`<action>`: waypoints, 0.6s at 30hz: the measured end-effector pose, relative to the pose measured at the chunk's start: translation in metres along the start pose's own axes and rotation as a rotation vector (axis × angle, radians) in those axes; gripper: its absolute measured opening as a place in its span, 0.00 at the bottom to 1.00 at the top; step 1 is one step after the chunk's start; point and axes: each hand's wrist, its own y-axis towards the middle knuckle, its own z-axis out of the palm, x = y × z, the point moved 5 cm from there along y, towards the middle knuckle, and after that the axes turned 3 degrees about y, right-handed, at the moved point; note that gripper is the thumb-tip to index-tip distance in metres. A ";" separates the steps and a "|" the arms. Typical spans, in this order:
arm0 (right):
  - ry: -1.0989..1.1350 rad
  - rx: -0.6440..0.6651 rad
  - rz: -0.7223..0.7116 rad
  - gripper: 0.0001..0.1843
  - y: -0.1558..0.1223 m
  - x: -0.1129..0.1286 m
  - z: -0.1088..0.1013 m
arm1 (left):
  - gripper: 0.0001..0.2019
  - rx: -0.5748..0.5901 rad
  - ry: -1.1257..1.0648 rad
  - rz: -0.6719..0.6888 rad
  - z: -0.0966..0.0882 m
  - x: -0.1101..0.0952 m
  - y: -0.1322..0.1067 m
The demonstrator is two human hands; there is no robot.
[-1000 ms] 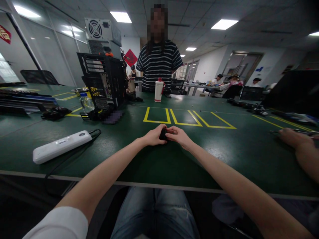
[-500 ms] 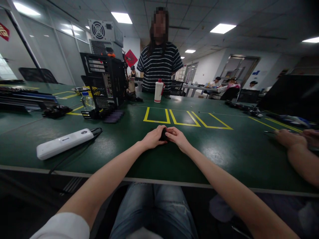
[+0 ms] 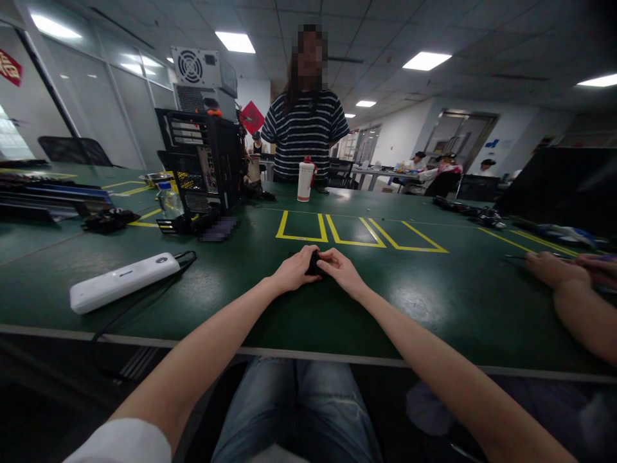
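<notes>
A small black object [image 3: 313, 263] is held between my two hands, low over the green table [image 3: 308, 321]. It is mostly covered, so its kind does not show. My left hand [image 3: 296, 268] wraps its fingers and thumb round the object's left side. From the right, my right hand [image 3: 340, 269] pinches at it with bent fingertips. Both forearms reach in over the table's front edge. Just beyond my hands, yellow tape outlines [image 3: 301, 239] mark the tabletop.
At left lies a white power-strip-like device [image 3: 124, 281] with a black cable. Behind it stand a clear bottle [image 3: 169, 202] and an open black computer case [image 3: 200, 157]. A white cup [image 3: 304, 181] stands ahead, before a person in stripes [image 3: 306, 135]. Another person's hands [image 3: 554, 269] work at right.
The view has shifted slightly. My hands stay together round the small black object, with the right fingers a little differently placed on it.
</notes>
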 end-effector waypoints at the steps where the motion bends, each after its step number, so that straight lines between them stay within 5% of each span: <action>1: -0.001 -0.018 0.003 0.11 0.001 -0.001 -0.001 | 0.31 -0.003 0.003 0.000 0.000 0.000 0.000; 9: -0.027 -0.026 0.165 0.18 0.004 -0.013 -0.004 | 0.30 0.028 -0.005 -0.014 0.000 0.001 0.000; 18: 0.100 0.034 0.083 0.16 -0.002 0.001 0.001 | 0.29 0.033 0.009 -0.032 -0.002 -0.002 0.001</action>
